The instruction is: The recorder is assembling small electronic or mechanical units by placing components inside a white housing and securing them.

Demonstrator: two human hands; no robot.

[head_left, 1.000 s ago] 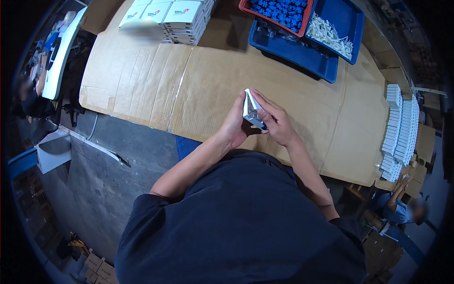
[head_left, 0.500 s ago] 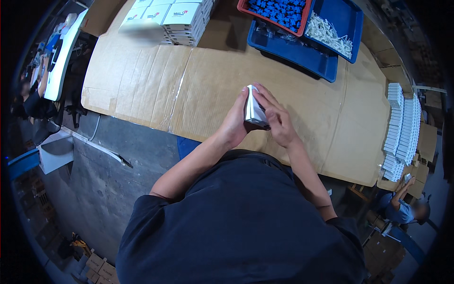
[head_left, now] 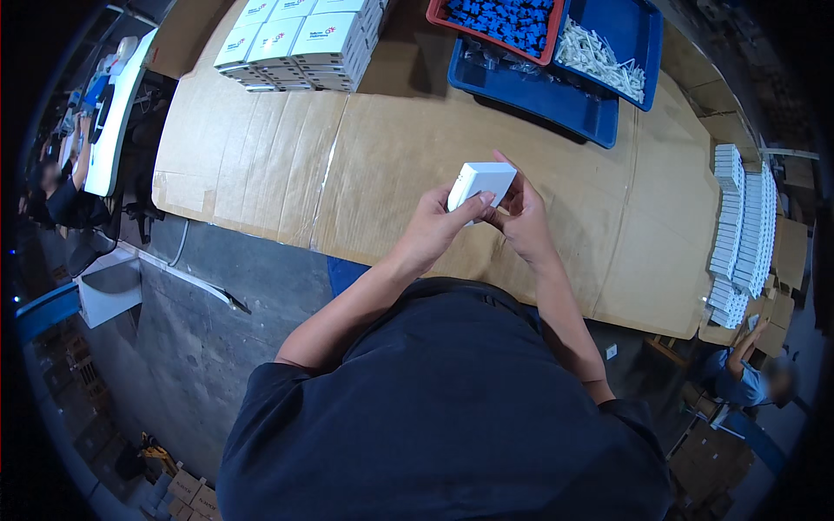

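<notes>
A small flat white box [head_left: 486,178], its plain broad face turned up, is held tilted above the cardboard-covered table. My left hand [head_left: 433,224] grips it from the left, with the thumb lying across its near face. On the other side, my right hand [head_left: 526,227] holds its right edge; the index finger reaches up behind the box and the thumb is bent close to my left thumb. The box hides some of the fingertips.
Stacked white boxes [head_left: 326,35] stand at the far left. Farther right are a red tray [head_left: 495,39] of blue parts and blue trays [head_left: 599,122], one with white pieces. Rows of white units [head_left: 747,226] line the right edge. People work at both sides.
The white box has turned from edge-up between my palms to show its broad face. My left thumb has moved onto it, and a blurred object over the far-left stacks is gone.
</notes>
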